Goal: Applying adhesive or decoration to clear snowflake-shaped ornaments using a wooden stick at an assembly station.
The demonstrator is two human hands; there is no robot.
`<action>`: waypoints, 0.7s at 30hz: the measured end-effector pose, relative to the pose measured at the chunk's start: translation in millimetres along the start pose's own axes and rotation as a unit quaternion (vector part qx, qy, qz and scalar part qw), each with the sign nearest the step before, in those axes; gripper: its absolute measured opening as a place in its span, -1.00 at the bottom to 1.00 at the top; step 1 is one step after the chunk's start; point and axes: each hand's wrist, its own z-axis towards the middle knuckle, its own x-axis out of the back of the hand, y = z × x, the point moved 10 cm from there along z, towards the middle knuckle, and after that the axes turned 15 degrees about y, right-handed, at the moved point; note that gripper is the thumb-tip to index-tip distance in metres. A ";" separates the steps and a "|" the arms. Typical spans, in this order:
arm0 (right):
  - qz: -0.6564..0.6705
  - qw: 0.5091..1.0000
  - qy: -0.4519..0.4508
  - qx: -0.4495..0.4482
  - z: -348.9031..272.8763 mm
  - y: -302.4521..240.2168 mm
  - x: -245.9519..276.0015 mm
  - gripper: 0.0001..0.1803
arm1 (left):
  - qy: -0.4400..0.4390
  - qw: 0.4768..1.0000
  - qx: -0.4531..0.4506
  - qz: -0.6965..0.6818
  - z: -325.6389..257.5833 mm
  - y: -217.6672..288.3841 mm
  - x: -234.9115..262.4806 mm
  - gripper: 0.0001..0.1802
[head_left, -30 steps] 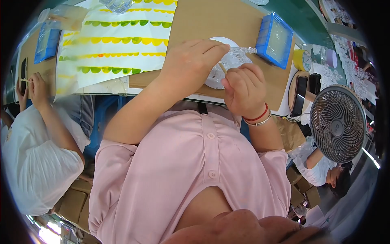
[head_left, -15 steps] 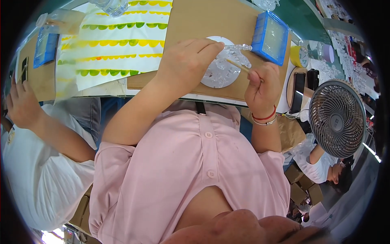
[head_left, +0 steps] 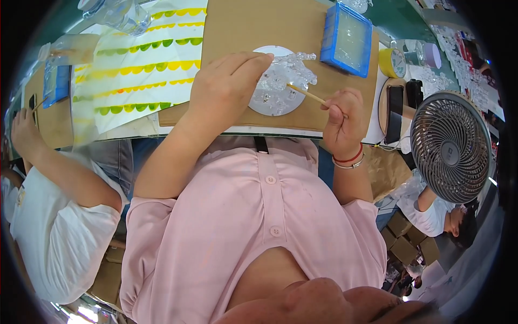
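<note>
Cardboard sheet (head_left: 243, 32): fills the upper middle of the frame, and everything you are working on lies on it.
Fan (head_left: 450, 147): grey, at the right edge, well apart from your hands.
Striped paper (head_left: 143, 70): white with green and yellow scalloped bands, upper left, just beside your left wrist.
Blue tray (head_left: 346, 39): upper right of centre, near the disc but not touching it.
Clear disc (head_left: 272, 97): round, just above centre; clear crystal-like pieces (head_left: 291, 70) sit on its upper right part.
Left hand (head_left: 226, 86): your palm is down with fingers spread flat, pressing the disc's left rim.
Right hand (head_left: 343, 116): closed around a thin wooden stick (head_left: 306, 94), pinched like a pen.
Change: a second ago this hand was bunched right over the disc; it has now drawn back to the right, and only the stick's tip reaches the pieces. You appear to be doing fine work on them with the tip.
</note>
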 end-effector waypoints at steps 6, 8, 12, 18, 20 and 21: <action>-0.037 0.999 -0.011 0.018 14.3 7.5 -0.4 -0.80 | 0.022 1.000 -0.006 0.000 3.4 3.2 2.3 -0.73; -0.045 0.999 -0.007 -0.022 12.7 17.1 2.4 -0.80 | 0.024 1.000 -0.011 0.016 3.0 4.0 2.5 -0.73; -0.047 0.992 0.010 -0.112 9.0 40.8 4.5 -0.79 | 0.008 0.999 -0.022 0.033 4.3 8.8 0.1 -0.72; -0.044 0.999 -0.012 -0.010 26.3 22.3 0.7 -0.80 | 0.007 0.999 -0.021 0.037 3.5 6.0 -0.2 -0.70; -0.042 0.998 -0.008 -0.039 21.9 37.6 8.6 -0.80 | 0.005 0.999 -0.013 0.041 3.5 4.8 -0.6 -0.70; -0.038 0.997 -0.007 -0.065 18.7 46.8 11.4 -0.80 | 0.004 0.999 -0.014 0.039 4.7 5.9 -1.0 -0.70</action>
